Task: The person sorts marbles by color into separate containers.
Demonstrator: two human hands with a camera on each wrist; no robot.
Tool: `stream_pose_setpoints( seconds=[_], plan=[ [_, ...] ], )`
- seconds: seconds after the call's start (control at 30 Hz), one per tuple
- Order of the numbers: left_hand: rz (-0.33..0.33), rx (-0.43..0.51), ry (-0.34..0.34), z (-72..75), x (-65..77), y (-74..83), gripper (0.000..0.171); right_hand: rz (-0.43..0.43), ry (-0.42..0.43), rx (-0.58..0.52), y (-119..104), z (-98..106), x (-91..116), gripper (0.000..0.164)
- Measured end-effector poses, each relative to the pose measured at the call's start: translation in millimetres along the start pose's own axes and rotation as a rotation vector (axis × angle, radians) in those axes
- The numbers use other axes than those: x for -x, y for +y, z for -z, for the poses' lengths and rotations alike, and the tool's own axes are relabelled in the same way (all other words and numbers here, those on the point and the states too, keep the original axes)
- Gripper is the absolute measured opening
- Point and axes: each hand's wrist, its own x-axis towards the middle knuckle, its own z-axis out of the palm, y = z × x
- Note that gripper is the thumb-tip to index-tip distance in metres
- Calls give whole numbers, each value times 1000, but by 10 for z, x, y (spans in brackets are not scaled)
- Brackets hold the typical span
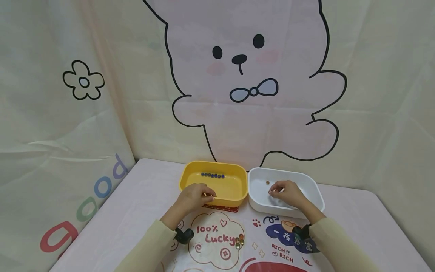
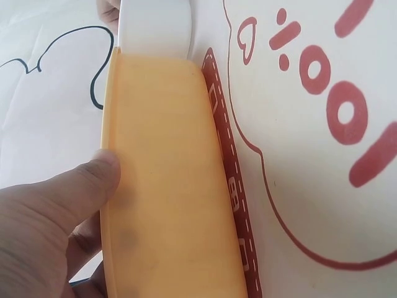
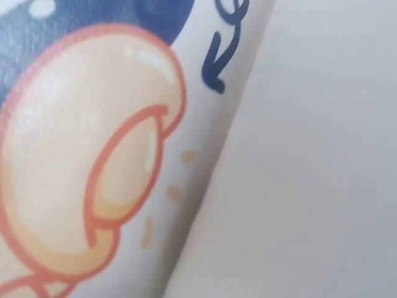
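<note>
My left hand [image 1: 196,194] is at the near side of a yellow plastic tray [image 1: 234,192]. In the left wrist view its thumb [image 2: 102,171] presses the rim from outside, with curled fingers behind. Several dark blue beads [image 1: 212,175] form a row inside that tray. Over the white tray [image 1: 314,190], my right hand [image 1: 288,192] has thumb and fingertips together, pinching what looks like a small reddish-brown bead [image 1: 270,192], mostly hidden. Just beyond the fingertips lies an orange-brown bead [image 1: 267,182] on the white tray's floor. The right wrist view shows neither the hand nor beads.
Several amber and orange beads [image 1: 239,241] lie in a small cluster on the printed tablecloth [image 1: 217,260], in front of the trays. Both trays stand side by side, close to the back curtain [image 1: 289,124]. A red printed strip [image 2: 226,167] shows beside the yellow tray.
</note>
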Motion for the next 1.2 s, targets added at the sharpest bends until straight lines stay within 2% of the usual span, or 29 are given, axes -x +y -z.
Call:
stream_pose_setpoints(
  seconds=[0.3, 0.73, 1.03, 1.2],
  plan=[
    [-9, -4, -5, 5, 4, 4, 14, -98, -39, -3, 91, -54, -69, 11],
    [-6, -1, -4, 5, 0, 0, 14, -136, -64, 51, 81, -91, -93, 13],
    [-7, -4, -4, 1, -6, 7, 15, -145, -63, 80, 73, -9, -74, 20],
    [-4, -5, -4, -4, -5, 8, 14, -104, -37, 88, 3, 100, -6, 24]
  ],
)
